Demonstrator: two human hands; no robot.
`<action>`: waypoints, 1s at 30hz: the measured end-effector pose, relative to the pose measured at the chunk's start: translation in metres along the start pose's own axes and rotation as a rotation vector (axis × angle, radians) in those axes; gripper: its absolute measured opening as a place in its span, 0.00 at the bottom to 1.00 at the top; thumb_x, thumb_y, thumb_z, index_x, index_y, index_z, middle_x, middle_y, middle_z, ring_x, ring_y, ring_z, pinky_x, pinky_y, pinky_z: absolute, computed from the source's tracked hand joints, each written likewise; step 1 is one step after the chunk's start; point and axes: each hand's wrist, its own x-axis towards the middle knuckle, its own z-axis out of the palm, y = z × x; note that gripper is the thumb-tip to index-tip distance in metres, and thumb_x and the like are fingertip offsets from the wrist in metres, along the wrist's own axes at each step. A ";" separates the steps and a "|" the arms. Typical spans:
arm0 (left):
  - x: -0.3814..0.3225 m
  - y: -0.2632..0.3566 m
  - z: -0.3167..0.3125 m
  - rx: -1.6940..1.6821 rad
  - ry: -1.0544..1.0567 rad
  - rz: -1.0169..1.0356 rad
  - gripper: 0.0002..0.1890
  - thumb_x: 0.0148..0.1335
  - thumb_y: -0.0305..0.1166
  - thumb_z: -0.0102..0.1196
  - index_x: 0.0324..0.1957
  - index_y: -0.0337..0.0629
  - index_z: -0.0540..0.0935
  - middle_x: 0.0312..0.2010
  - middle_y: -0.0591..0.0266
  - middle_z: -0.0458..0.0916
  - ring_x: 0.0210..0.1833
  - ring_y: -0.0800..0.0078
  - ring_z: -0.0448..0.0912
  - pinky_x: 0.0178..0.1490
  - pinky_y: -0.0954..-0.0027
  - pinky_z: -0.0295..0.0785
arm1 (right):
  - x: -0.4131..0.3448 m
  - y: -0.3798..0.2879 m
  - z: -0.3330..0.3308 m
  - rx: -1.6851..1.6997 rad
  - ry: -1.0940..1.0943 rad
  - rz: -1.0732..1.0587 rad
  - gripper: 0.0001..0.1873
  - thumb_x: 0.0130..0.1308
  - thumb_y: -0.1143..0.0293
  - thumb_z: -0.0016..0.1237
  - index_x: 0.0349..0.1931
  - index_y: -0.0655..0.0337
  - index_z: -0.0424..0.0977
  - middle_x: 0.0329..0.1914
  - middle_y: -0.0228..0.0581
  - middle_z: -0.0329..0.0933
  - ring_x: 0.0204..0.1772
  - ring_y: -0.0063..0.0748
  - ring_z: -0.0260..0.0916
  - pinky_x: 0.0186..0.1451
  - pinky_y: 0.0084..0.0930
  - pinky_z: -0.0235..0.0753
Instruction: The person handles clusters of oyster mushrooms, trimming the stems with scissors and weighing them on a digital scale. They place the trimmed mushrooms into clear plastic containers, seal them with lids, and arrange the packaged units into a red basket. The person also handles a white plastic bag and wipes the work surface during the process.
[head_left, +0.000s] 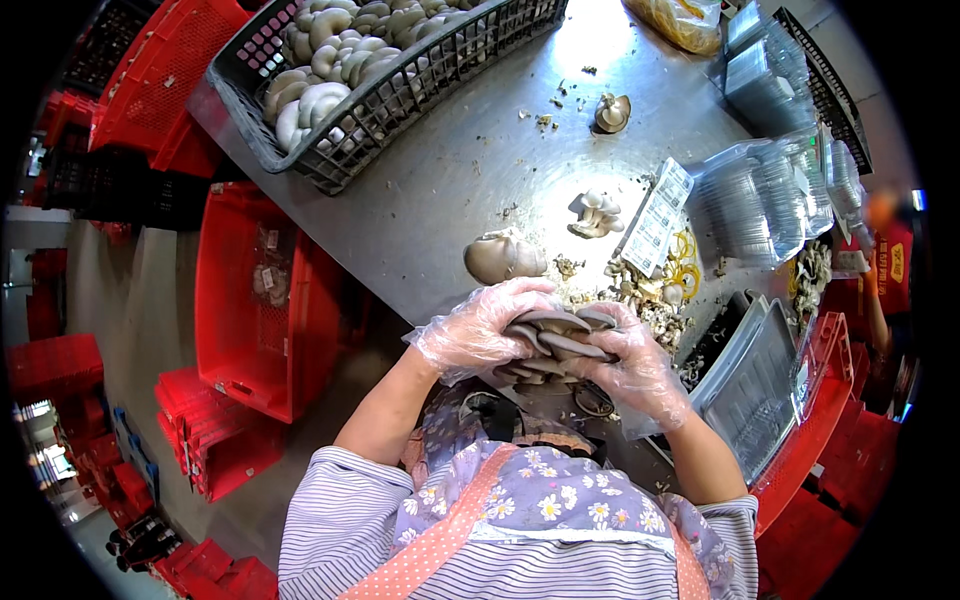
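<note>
A cluster of grey oyster mushrooms (559, 337) is held between both hands at the near edge of the steel table. My left hand (487, 326), in a clear plastic glove, grips its left side. On the right side, my right hand (637, 364), gloved the same way, has its fingers around the caps. Just beyond lies a large mushroom cap (504, 256), with a small mushroom cluster (597, 214) farther right and a single mushroom (613, 113) beyond that. A black plastic crate (420, 82) full of oyster mushrooms stands at the upper left.
Mushroom scraps (660, 319), yellow rubber bands (684, 266) and a printed label sheet (658, 217) lie on the steel table (450, 172) to the right. Stacked clear plastic trays (765, 199) stand behind them. Red crates (247, 300) are left of the table; another person (892, 262) is at far right.
</note>
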 end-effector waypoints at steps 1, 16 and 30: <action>0.001 -0.001 0.000 -0.015 -0.001 -0.002 0.31 0.41 0.21 0.59 0.54 0.43 0.77 0.60 0.51 0.70 0.63 0.56 0.70 0.65 0.61 0.64 | 0.001 -0.003 -0.001 -0.004 -0.002 0.017 0.13 0.52 0.67 0.64 0.38 0.60 0.83 0.53 0.46 0.72 0.54 0.46 0.72 0.54 0.34 0.73; -0.005 -0.003 0.000 -0.391 0.112 -0.157 0.22 0.49 0.21 0.63 0.49 0.36 0.79 0.53 0.57 0.79 0.59 0.68 0.74 0.64 0.65 0.66 | 0.004 0.019 -0.004 0.360 0.029 0.115 0.12 0.50 0.74 0.64 0.37 0.60 0.83 0.50 0.43 0.76 0.54 0.38 0.73 0.57 0.29 0.71; -0.024 -0.009 0.035 -0.952 0.379 -0.109 0.13 0.53 0.23 0.63 0.43 0.40 0.80 0.58 0.44 0.73 0.60 0.57 0.73 0.63 0.56 0.68 | -0.020 0.017 -0.018 0.769 0.154 0.514 0.11 0.52 0.80 0.59 0.38 0.68 0.81 0.39 0.34 0.78 0.43 0.24 0.74 0.47 0.22 0.73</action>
